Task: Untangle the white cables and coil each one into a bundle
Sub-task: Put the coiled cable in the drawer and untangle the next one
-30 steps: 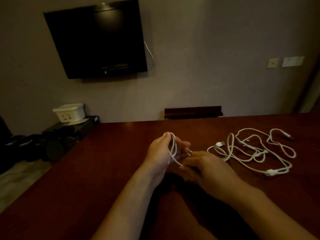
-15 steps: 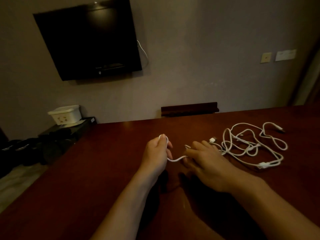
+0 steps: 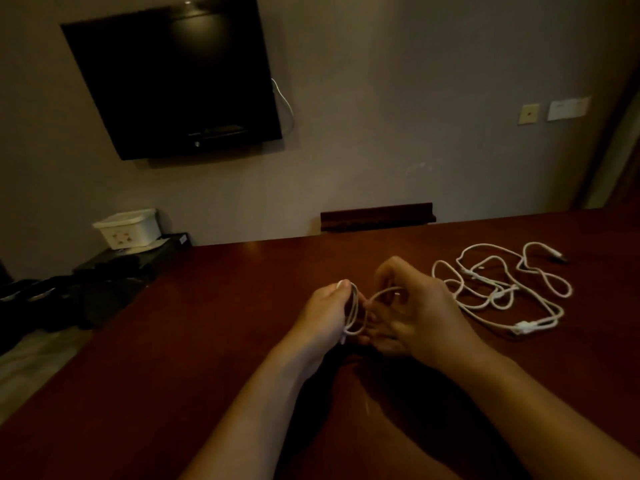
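Only the head view here, and the light's pretty dim. Both hands are up over the middle of the table (image 3: 207, 341), a dark reddish wood one.

The left hand (image 3: 325, 311) is closed around a small coil (image 3: 354, 311) of white cable, a few loops pinched between thumb and fingers, with the loops hanging out on the hand's right side. One strand arcs from the coil over to the right hand (image 3: 415, 313), which sits just beside the left, nearly touching it. The right hand's fingers (image 3: 388, 271) are curled around that strand and its end looks pinched in there, though I can't tell exactly how, since the fingers hide it.

The rest of the cables (image 3: 498, 285) lie in a loose tangle on the table toward the right side, just past the right hand and closer to the far edge than the near one. A couple of plugs show in the pile, one at the near end and one poking out at the far right.

Behind the table, a dark TV (image 3: 173, 81) hangs on the wall, and a white box (image 3: 128, 228) sits on a low black stand off the far left corner.
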Demonstrator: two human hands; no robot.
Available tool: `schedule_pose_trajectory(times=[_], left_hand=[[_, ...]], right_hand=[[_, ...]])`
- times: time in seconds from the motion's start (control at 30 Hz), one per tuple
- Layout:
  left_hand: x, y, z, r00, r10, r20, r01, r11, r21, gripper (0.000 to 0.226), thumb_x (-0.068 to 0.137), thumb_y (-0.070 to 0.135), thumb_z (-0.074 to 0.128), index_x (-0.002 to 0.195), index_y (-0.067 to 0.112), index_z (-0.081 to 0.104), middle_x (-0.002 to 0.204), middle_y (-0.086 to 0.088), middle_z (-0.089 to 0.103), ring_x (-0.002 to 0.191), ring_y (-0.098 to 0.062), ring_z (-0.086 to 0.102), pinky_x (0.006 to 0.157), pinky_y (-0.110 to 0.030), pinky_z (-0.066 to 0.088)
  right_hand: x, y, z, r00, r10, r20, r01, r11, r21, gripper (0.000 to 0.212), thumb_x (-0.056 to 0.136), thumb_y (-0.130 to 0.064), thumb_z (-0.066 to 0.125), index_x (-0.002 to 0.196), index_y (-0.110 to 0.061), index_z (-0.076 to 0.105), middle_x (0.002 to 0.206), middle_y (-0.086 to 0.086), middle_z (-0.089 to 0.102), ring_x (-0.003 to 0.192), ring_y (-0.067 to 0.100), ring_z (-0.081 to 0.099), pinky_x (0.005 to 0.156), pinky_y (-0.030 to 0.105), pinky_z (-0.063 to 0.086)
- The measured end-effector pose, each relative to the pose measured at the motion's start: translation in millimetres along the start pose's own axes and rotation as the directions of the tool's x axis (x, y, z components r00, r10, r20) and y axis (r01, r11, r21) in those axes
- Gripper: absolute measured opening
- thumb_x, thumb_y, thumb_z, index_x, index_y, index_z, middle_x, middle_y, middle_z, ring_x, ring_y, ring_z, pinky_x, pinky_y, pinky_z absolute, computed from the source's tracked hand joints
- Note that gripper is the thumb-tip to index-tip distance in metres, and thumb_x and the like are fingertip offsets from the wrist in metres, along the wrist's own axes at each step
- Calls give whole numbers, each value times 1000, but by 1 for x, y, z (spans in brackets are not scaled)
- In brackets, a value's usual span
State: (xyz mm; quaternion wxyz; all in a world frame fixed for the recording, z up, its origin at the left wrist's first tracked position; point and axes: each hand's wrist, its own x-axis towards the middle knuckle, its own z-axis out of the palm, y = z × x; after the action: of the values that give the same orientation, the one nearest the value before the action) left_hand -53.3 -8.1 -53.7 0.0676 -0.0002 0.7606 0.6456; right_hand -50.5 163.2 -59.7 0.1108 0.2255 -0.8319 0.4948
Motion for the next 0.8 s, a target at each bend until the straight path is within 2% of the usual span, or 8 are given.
schedule_pose_trajectory(times=[0.1, 0.2, 0.33, 0.4, 0.5, 0.63, 0.7, 0.8], left_hand=[[-5, 4, 6, 998, 20, 63, -17, 999, -46, 47, 115, 39, 34, 102, 7, 66, 82, -9, 71, 67, -17, 70, 60, -27, 54], [-6, 4, 9, 997, 54, 53, -50, 997, -64, 47, 115, 38, 35, 100, 9, 69, 83, -5, 71, 69, -15, 69, 62, -29, 54], [-5, 3, 12, 998, 50, -46, -49, 998, 31, 44, 115, 37, 34, 94, 11, 62, 72, 1, 58, 51, -7, 54, 48, -21, 45], [-2, 5, 9, 994, 9, -107, -16, 997, -73, 41, 115, 37, 34, 91, 13, 58, 63, 4, 48, 42, -7, 40, 43, -22, 34], [4, 4, 0, 982, -60, -181, 15, 970, -242, 44, 115, 35, 33, 91, 10, 60, 57, 5, 42, 43, -8, 31, 47, -26, 24], [1, 5, 3, 986, -71, -150, 35, 972, -231, 46, 115, 38, 32, 92, 9, 60, 57, 2, 47, 46, -12, 37, 50, -27, 30], [-1, 5, 6, 994, -74, -79, 53, 970, -237, 48, 113, 47, 36, 98, 9, 63, 62, 1, 53, 52, -14, 46, 52, -26, 38], [-5, 5, 12, 998, -28, 50, 40, 962, -271, 56, 110, 56, 38, 100, 9, 67, 75, -4, 64, 65, -16, 61, 63, -30, 50]], right_hand=[[-1, 2, 0, 998, -39, -50, 36, 998, -58, 21, 90, -12, 76, 94, -29, 64, 98, -12, 67, 90, 2, 71, 66, 14, 58], [0, 0, -1, 999, -33, 10, 33, 999, -14, 20, 95, -8, 70, 104, -25, 65, 101, -11, 68, 91, -5, 69, 67, 12, 57], [0, -2, 1, 996, -10, 92, 15, 998, -53, 36, 102, -6, 59, 122, -33, 47, 106, -9, 63, 93, -1, 65, 71, 16, 55], [1, 1, 2, 999, 4, 39, -1, 997, -73, 39, 102, -13, 61, 128, -37, 44, 114, -14, 60, 99, -1, 64, 76, 21, 57], [3, 9, 1, 997, 78, -28, -77, 997, 28, 18, 103, -30, 59, 121, -32, 56, 99, -8, 68, 89, 3, 69, 75, 29, 61], [4, 10, 5, 985, 69, -159, -56, 995, 85, 12, 105, -30, 55, 96, -29, 62, 76, 0, 63, 63, 11, 59, 57, 30, 49], [5, 7, 7, 968, 77, -239, -66, 996, 52, 11, 104, -28, 58, 94, -29, 62, 77, 0, 65, 68, 15, 63, 58, 32, 53], [4, 3, 10, 961, 54, -271, -50, 999, 20, 9, 102, -26, 61, 95, -30, 64, 80, -6, 69, 74, 4, 68, 64, 20, 57]])
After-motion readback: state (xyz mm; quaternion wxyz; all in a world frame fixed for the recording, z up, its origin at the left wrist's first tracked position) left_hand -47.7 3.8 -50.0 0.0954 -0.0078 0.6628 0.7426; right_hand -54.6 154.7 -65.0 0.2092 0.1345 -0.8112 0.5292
